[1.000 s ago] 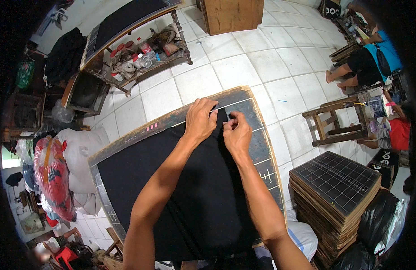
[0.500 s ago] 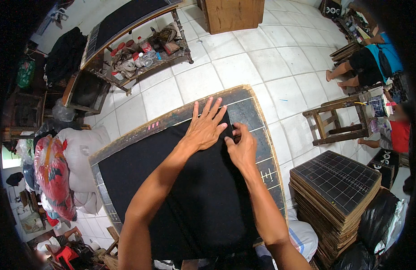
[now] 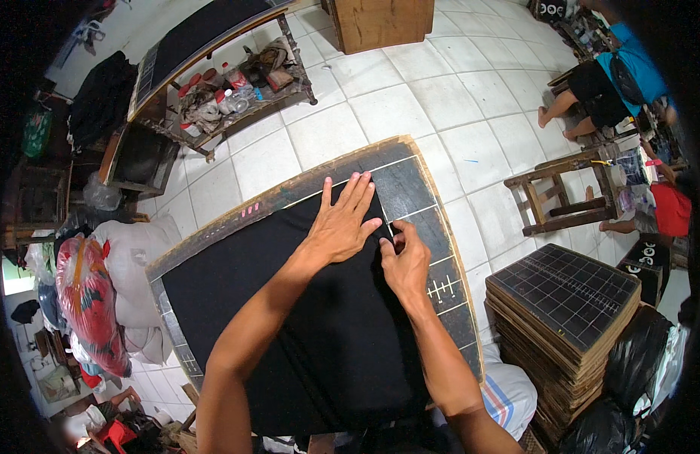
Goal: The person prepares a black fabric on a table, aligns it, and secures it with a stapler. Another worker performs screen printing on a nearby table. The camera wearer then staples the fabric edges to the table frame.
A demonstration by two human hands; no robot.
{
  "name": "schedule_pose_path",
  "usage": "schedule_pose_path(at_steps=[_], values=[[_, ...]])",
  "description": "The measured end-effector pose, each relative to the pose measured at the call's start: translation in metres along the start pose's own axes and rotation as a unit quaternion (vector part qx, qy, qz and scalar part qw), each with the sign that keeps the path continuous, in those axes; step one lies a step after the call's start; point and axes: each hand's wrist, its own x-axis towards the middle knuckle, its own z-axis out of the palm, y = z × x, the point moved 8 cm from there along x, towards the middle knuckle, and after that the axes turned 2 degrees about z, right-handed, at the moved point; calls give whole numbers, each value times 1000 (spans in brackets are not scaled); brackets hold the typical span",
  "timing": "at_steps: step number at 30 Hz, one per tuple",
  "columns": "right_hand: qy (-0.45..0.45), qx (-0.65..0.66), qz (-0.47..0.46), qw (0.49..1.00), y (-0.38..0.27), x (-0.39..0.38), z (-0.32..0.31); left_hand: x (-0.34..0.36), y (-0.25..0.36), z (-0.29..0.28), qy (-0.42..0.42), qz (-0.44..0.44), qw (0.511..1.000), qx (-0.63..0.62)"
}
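A large black cloth [image 3: 252, 280] lies spread over a dark board [image 3: 410, 185] marked with pale ruled lines. My left hand [image 3: 340, 221] rests flat near the cloth's far right corner, its fingers stretched toward the board's far edge. Beside it, on the right edge of the cloth, my right hand [image 3: 405, 256] pinches the fabric between thumb and curled fingers. A diagonal crease runs through the cloth between my forearms.
A tall stack of gridded boards [image 3: 566, 291] stands at the right, near black plastic bags [image 3: 644, 359]. Behind it is a wooden stool [image 3: 566, 193], with people beyond. Bulging sacks [image 3: 142, 272] sit at the left. A cluttered low table [image 3: 240, 125] stands farther off.
My right hand has slid slightly toward me along the cloth's right edge. My left hand stays flat near the corner, fingers a little closer together. The view has shifted slightly.
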Motion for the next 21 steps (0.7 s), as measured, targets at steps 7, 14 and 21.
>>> schedule_pose_path(at_steps=[7, 14, 21], values=[[14, -3, -14, 1000, 2, -2, -3, -10, 11, 0, -28, 5, 1000, -1], [18, 11, -10, 1000, -4, -2, -3, -24, 19, 7, -39, 10, 999, 0], [-3, 50, 22, 998, -2, 15, 6, -27, 18, 7, -39, 7, 998, -51]])
